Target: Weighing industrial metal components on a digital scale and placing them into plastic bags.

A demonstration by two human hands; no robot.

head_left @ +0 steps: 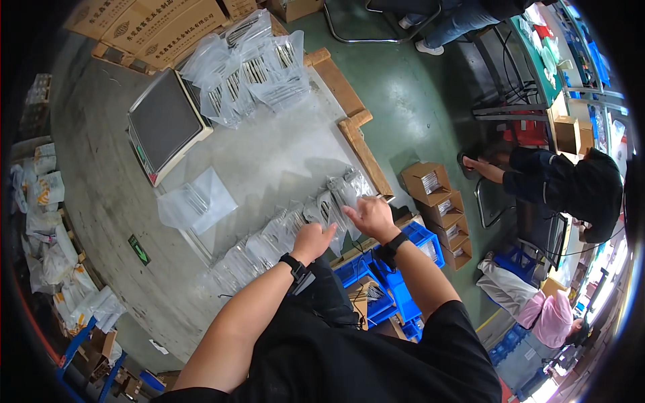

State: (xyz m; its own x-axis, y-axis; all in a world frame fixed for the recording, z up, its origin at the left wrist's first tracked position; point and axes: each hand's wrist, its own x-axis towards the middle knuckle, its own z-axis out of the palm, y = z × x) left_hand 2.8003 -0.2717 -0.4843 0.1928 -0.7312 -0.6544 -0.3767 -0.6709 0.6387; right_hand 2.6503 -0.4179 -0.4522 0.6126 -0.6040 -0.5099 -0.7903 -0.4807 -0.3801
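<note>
At the near edge of a grey table (289, 144), my right hand (373, 218) is closed on a clear plastic bag (329, 209) with slim metal pieces inside. My left hand (313, 242) is also closed, its fingers curled at the lower side of the same bag. Dark bands circle both wrists. A row of similar filled bags (259, 247) lies overlapping along the table's edge, to the left of my hands. One flat bag (197, 201) with a few thin pieces lies apart, farther left. What sits inside my curled fingers is mostly hidden.
A scale (168, 121) with a dark plate stands beside a heap of filled bags (245, 70). Wooden boards (366, 158) edge the table. Blue bins (396, 285) are close on my right, with open cartons (443, 215) beyond. Several people sit or stand along the right side.
</note>
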